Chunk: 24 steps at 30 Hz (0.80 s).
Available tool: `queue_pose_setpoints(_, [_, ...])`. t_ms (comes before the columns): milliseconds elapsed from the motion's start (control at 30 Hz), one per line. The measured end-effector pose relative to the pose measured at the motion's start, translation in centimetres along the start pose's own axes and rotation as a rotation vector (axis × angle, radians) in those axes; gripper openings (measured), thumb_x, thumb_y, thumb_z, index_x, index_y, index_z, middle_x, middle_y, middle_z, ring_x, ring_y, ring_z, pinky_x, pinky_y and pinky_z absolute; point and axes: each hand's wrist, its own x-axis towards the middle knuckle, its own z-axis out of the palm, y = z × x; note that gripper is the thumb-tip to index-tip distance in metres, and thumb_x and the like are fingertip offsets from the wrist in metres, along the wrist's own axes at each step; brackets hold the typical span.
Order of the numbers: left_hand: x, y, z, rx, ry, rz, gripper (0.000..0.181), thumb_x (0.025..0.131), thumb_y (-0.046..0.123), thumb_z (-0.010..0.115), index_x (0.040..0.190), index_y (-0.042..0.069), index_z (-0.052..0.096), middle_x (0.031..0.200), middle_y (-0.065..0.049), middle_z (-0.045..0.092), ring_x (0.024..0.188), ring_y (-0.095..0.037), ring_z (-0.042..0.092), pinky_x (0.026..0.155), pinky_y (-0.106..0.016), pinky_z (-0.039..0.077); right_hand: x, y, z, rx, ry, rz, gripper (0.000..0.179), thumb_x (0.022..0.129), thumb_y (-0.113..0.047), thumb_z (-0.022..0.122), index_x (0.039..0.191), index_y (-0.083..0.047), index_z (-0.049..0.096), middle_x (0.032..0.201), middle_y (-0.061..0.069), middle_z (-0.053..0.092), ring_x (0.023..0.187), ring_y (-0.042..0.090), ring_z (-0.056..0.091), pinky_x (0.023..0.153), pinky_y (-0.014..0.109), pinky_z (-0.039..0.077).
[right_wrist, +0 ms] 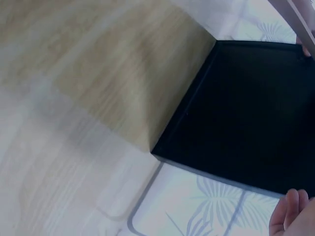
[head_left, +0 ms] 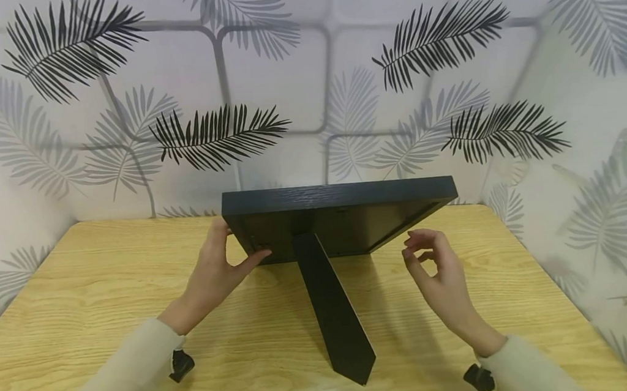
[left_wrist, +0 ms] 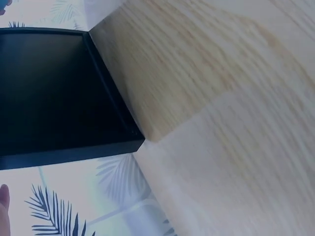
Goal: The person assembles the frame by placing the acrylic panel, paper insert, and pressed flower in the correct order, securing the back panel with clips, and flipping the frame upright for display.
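Note:
A black picture frame (head_left: 393, 220) stands on the table with its back towards me, propped on its fold-out easel leg (head_left: 333, 307). My left hand (head_left: 209, 277) grips the frame's left edge, thumb on the back and fingers round the side, partly hidden by it. Just off the right edge, my right hand (head_left: 444, 283) hovers with loosely curled fingers and holds nothing. In the left wrist view the frame's dark back (left_wrist: 49, 93) fills the left side. The right wrist view shows the right hand's fingers (right_wrist: 291, 204) close by the frame's rim.
The wood-grain table (head_left: 131, 265) spreads out on both sides of the frame. Behind it rises a pale wall covering (head_left: 277, 82) with a dark and grey leaf pattern, which also borders the table at left and right.

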Motion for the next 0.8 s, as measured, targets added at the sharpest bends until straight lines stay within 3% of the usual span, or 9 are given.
queue_pose_setpoints(133, [0.3, 0.2, -0.9, -0.027, 0.023, 0.011, 0.074, 0.071, 0.017, 0.078, 0.13, -0.003, 0.037, 0.123, -0.014, 0.048, 0.113, -0.024, 0.047, 0.092, -0.031, 0.043, 0.5, 0.8, -0.4, 0.013, 0.064, -0.013, 0.029, 0.08, 0.017, 0.053, 0.109, 0.014, 0.046, 0.098, 0.015, 0.053, 0.091, 0.008, 0.052, 0.072, 0.015, 0.039])
queue_pose_setpoints(300, [0.8, 0.8, -2.0, -0.061, 0.08, 0.059, 0.07, 0.083, 0.032, 0.065, 0.132, -0.008, 0.036, 0.125, -0.019, 0.048, 0.117, -0.023, 0.045, 0.098, -0.025, 0.039, 1.6, 2.2, -0.8, 0.15, 0.135, -0.065, 0.036, 0.083, 0.013, 0.051, 0.117, 0.008, 0.043, 0.113, 0.0, 0.047, 0.102, 0.012, 0.048, 0.079, 0.018, 0.04])
queue_pose_setpoints(433, [1.4, 1.4, -2.5, -0.097, 0.13, 0.109, 0.065, 0.087, 0.031, 0.061, 0.13, -0.011, 0.037, 0.118, -0.022, 0.05, 0.114, -0.02, 0.048, 0.097, -0.025, 0.039, 2.8, 1.7, -1.2, 0.297, 0.171, -0.143, 0.039, 0.087, 0.007, 0.048, 0.125, 0.002, 0.04, 0.121, 0.004, 0.042, 0.11, 0.017, 0.043, 0.084, 0.023, 0.038])
queue_pose_setpoints(567, [1.7, 1.8, -2.6, -0.112, 0.149, 0.132, 0.057, 0.091, 0.028, 0.056, 0.127, -0.012, 0.039, 0.116, -0.023, 0.051, 0.112, -0.019, 0.049, 0.095, -0.024, 0.041, 3.7, 0.9, -1.4, 0.405, 0.179, -0.209, 0.036, 0.093, -0.001, 0.044, 0.128, 0.002, 0.038, 0.123, 0.003, 0.043, 0.104, 0.014, 0.043, 0.086, 0.024, 0.034])
queue_pose_setpoints(667, [1.8, 1.8, -2.5, -0.106, 0.157, 0.163, 0.05, 0.093, 0.025, 0.052, 0.124, -0.012, 0.042, 0.115, -0.022, 0.052, 0.112, -0.021, 0.05, 0.094, -0.024, 0.042, 4.1, 0.5, -1.3, 0.473, 0.182, -0.229, 0.034, 0.095, -0.005, 0.041, 0.128, 0.002, 0.038, 0.117, 0.001, 0.046, 0.096, 0.011, 0.041, 0.082, 0.022, 0.032])
queue_pose_setpoints(800, [1.8, 1.8, -2.3, -0.1, 0.157, 0.209, 0.044, 0.094, 0.022, 0.05, 0.121, -0.012, 0.043, 0.114, -0.021, 0.053, 0.11, -0.023, 0.051, 0.092, -0.024, 0.043, 4.3, 0.0, -1.2, 0.493, 0.201, -0.221, 0.031, 0.096, -0.006, 0.038, 0.126, 0.001, 0.041, 0.115, 0.0, 0.049, 0.103, 0.012, 0.043, 0.089, 0.022, 0.032])
